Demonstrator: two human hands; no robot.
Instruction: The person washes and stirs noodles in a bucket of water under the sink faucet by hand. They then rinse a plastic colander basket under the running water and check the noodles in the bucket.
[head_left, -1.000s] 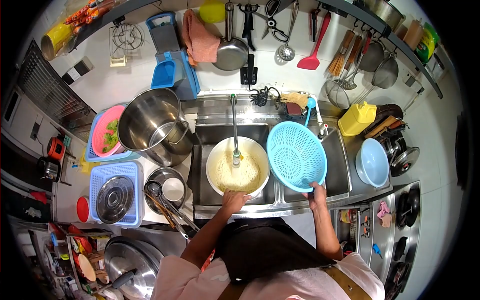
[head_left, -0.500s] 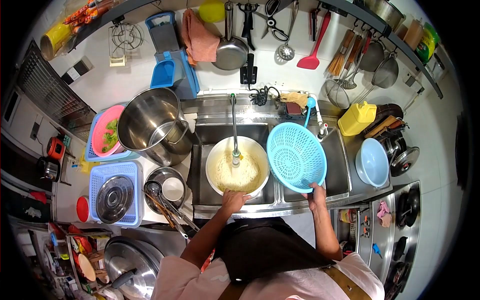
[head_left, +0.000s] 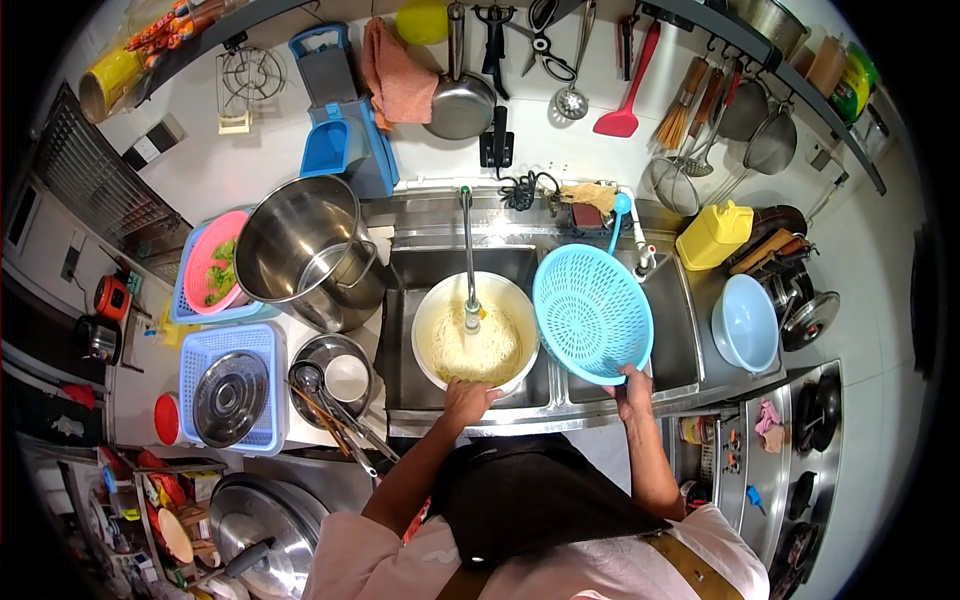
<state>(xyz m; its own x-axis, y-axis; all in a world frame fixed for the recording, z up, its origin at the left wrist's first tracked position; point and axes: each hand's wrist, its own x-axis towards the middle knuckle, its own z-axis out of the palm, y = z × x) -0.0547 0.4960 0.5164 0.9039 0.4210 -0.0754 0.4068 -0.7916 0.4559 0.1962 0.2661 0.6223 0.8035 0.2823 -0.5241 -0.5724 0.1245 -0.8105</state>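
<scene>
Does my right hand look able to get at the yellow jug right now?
Probably not while your right hand holds the blue colander. Once free, likely yes: the way across the sink to the yellow jug looks open.

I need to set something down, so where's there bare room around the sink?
Bare strips show in the left basin, left of the white tub, and the right basin, right of the blue colander. It's crowded further left: steel pot, lilac basket, utensil-filled metal bowl.
</scene>
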